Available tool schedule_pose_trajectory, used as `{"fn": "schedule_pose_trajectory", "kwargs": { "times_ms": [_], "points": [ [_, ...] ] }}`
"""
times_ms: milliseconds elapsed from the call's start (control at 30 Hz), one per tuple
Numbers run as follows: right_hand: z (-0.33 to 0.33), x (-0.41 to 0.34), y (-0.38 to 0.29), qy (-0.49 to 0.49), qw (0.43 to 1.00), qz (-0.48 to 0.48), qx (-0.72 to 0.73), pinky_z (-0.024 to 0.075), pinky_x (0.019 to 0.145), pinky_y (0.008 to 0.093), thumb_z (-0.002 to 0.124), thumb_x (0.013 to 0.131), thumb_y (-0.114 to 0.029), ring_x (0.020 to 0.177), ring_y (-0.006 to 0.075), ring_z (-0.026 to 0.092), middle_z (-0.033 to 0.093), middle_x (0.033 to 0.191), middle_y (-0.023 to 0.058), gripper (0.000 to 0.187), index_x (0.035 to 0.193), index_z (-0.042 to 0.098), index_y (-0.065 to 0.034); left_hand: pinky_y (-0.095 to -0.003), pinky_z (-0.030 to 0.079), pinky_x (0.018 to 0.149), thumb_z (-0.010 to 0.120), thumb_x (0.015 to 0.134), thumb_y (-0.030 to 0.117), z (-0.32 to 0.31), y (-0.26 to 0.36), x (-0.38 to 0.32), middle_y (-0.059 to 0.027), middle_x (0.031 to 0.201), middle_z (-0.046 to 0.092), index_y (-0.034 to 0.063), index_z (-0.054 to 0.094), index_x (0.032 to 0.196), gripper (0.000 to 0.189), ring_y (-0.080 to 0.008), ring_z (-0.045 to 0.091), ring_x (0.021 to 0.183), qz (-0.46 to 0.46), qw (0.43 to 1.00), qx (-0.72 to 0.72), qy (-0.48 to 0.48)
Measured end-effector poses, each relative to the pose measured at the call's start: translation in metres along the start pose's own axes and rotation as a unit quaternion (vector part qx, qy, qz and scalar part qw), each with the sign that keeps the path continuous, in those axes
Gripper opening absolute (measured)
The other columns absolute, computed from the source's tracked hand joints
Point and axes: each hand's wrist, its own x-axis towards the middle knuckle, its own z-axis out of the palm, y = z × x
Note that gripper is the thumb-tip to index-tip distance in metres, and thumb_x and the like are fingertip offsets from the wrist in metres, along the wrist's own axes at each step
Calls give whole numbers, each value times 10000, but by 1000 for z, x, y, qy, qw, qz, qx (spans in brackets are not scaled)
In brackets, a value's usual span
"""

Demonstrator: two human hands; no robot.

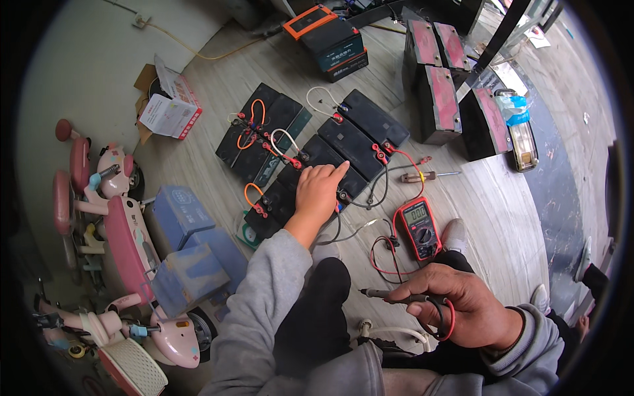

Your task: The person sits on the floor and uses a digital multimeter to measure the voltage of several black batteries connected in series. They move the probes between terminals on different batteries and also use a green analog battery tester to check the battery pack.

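Observation:
My left hand lies with fingers apart on top of a black lead-acid battery, one of several standing side by side on the floor. Its palm hides part of the row. Short orange, white and black jumper cables with ring terminals join battery posts. My right hand holds multimeter test probes over my lap, with a dark tip pointing left. Red and black leads loop below the fingers. Between my right hand and the batteries lies a red digital multimeter, its display lit with zeros.
A screwdriver lies right of the batteries. Used batteries with pink tops stand at upper right, and a boxed battery stack at the top. An open carton, blue battery cases and a pink child's ride-on sit left. Another person's shoe shows at right.

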Motion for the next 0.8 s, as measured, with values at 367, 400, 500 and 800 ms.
{"fn": "schedule_pose_trajectory", "kwargs": {
  "times_ms": [367,400,500,800],
  "points": [
    [-10,6,2,3,1000,2,5,513,872,358,707,949,-60,928,264,643,704,1049,115,239,1186,700,-31,-421,451,976,608,824,-28,5,3,12,-61,1085,621,159,637,1369,577,-283,618,1052,-24,1000,9,-16],
    [-9,6,2,4,1000,3,6,513,873,357,706,949,-59,928,263,643,703,1047,114,237,1184,701,-32,-414,449,973,606,823,-30,5,2,12,-60,1084,621,156,637,1370,579,-281,617,1051,-25,999,13,-19],
    [-11,7,1,4,1000,10,7,514,875,358,703,951,-60,930,261,644,702,1043,111,231,1180,701,-33,-402,446,968,602,819,-35,7,2,14,-56,1080,621,149,636,1375,586,-276,616,1050,-28,999,19,-22],
    [-13,8,2,12,1000,4,4,517,863,353,700,956,-67,920,260,650,700,1035,115,225,1179,703,-33,-408,446,981,611,814,-26,12,0,18,-58,1080,610,163,593,1430,645,-275,588,1081,-53,997,41,-29]
  ]
}}
